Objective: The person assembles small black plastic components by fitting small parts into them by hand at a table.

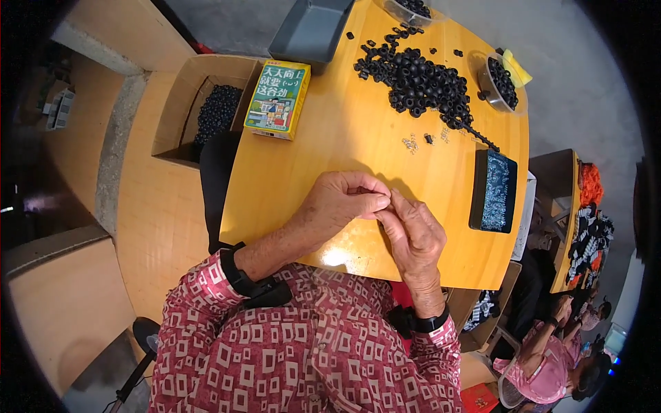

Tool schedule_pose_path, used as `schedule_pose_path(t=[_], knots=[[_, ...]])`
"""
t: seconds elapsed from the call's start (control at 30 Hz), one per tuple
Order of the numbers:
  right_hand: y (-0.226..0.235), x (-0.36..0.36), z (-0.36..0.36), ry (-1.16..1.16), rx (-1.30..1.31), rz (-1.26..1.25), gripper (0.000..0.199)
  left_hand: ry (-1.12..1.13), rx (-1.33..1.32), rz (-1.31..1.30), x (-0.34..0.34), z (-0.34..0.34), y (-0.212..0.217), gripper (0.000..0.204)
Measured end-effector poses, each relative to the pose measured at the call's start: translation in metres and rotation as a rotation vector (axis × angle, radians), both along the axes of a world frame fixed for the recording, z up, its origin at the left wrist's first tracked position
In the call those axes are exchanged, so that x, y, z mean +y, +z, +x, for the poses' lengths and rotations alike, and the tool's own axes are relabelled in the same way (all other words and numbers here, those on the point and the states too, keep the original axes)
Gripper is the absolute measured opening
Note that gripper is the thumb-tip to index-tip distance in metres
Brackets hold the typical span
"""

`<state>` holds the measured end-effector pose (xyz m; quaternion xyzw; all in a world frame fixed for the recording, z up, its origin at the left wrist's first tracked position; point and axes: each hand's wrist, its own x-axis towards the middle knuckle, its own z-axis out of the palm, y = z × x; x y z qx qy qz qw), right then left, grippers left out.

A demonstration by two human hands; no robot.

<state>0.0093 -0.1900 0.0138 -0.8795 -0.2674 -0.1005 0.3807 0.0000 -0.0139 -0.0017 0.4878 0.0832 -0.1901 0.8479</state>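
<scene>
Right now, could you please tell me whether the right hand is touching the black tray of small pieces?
Apart: the head view shows bare yellow tabletop between the right hand and the black tray.

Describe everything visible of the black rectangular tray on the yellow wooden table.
The black rectangular tray looks like plastic, open-topped and low-walled. It rests flat near the right edge of the yellow wooden table, its long sides running away from the person, and holds many small, glinting, bluish pieces. The right hand is apart from it.
</scene>
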Motion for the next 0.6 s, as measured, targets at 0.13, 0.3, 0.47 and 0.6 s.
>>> schedule_pose_path(t=[0.13,0.3,0.47,0.6], knots=[[0.001,-0.014,0.004,0.048,0.055,0.000,0.040,0.057,0.039,-0.032,0.000,-0.001,-0.002,0.016],[0.008,-0.011,-0.020,0.305,-0.056,-0.269,0.040,0.196,-0.003,-0.064,-0.001,0.001,-0.004,0.017],[0.000,-0.015,-0.019,0.324,-0.073,-0.346,0.041,0.177,-0.054,-0.074,0.001,-0.003,-0.004,0.017],[0.014,-0.010,-0.016,0.298,-0.049,-0.375,0.040,0.127,-0.075,-0.077,0.004,-0.008,-0.011,0.018]])
